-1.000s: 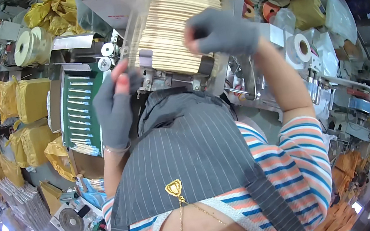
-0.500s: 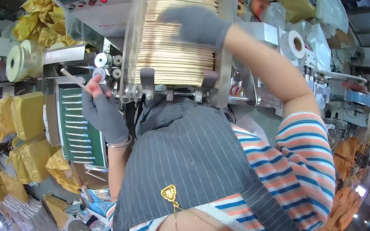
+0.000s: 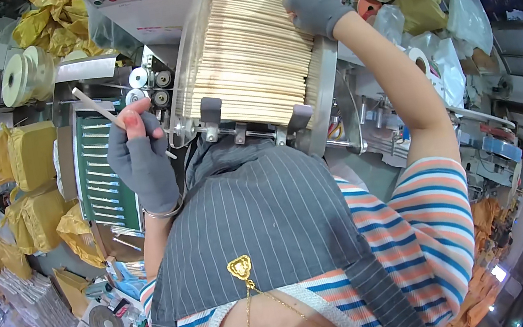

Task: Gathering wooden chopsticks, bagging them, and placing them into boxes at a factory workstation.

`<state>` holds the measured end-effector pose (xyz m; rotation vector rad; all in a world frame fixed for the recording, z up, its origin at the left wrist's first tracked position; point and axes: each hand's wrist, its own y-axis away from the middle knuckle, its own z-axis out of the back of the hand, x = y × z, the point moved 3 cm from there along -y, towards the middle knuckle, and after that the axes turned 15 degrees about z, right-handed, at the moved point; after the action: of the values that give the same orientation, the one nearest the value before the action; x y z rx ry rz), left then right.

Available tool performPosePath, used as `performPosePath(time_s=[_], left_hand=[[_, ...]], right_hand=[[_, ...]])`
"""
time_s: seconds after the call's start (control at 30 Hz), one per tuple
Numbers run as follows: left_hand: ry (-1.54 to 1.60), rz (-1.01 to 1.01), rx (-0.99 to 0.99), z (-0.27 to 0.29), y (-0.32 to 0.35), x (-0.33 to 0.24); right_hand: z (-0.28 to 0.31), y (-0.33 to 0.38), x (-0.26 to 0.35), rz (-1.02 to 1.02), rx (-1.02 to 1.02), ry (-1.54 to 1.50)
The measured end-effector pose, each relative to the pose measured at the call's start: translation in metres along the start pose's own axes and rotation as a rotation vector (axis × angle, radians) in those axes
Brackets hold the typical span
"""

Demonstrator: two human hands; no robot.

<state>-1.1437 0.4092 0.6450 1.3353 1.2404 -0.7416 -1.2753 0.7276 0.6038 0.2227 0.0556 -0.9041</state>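
A pale wooden chopstick [image 3: 96, 105] slants across my left hand [image 3: 140, 152], which wears a grey fingerless-tipped glove. Bare thumb and fingers pinch it, and its lower end pokes out beside the hopper's corner. My right hand [image 3: 319, 9], gloved in grey, rests over the right side of a stack of chopsticks [image 3: 250, 49] with its fingers curled inward. Whatever lies under those fingertips is hidden. The stack fills a sloping clear-walled hopper [image 3: 186, 83], whose near end has dark padded stops [image 3: 210, 110].
Left of the hopper, a green conveyor [image 3: 82, 185] carries several slim wrapped sticks in a row. White rollers [image 3: 138, 78] stand between the two. A control box [image 3: 149, 13] rises behind. Yellow bags [image 3: 35, 158] are piled at the left, and clear plastic bags [image 3: 456, 13] lie at the right.
My right hand has moved from over the middle of the stack to its right side, and its fingers have curled. The left hand still pinches the chopstick, shifted slightly left in view.
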Motion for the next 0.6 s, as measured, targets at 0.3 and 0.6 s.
performPosePath(time_s=[0.3, 0.6], left_hand=[[-0.040, -0.002, 0.004, -0.003, 0.006, -0.002], [0.036, -0.038, 0.128, -0.035, 0.014, -0.023]], right_hand=[[-0.001, 0.000, -0.004, -0.001, 0.042, 0.062], [0.099, 0.026, 0.152, 0.454, -0.287, -0.966]])
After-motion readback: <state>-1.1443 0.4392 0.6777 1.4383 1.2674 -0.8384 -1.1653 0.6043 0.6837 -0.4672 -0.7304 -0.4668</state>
